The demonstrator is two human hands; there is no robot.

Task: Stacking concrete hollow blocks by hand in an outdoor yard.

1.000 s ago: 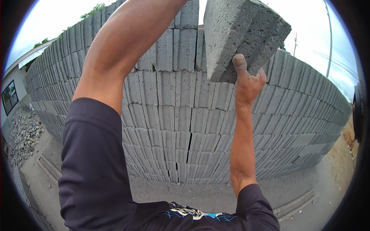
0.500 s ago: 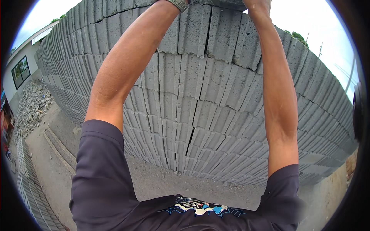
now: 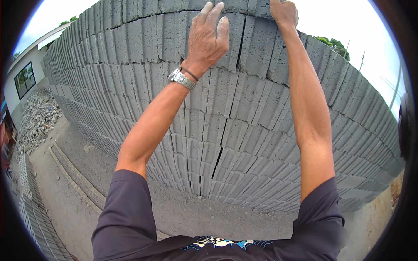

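A tall stack of grey concrete blocks [image 3: 209,113] rises in front of me, its blocks standing on end in several rows. My left hand [image 3: 208,41] is raised in front of the upper rows, its fingers apart and nothing in them; whether the fingertips touch the blocks I cannot tell. A metal watch and a dark band circle that wrist. Farther right, my right hand [image 3: 285,14] is curled round the right end of a concrete block [image 3: 260,8] on the top row. The picture's upper edge cuts off part of that block.
Gravel [image 3: 39,113] is heaped at the far left beside a pale building [image 3: 37,74] with a dark-framed window. More stacked blocks [image 3: 37,204] stand at the lower left. Two long thin strips [image 3: 76,176] lie on the dirt ground.
My left hand has come down into view from beyond the upper edge, off the top block, with its fingers apart. My right hand stays at the block's end, shifted slightly left.
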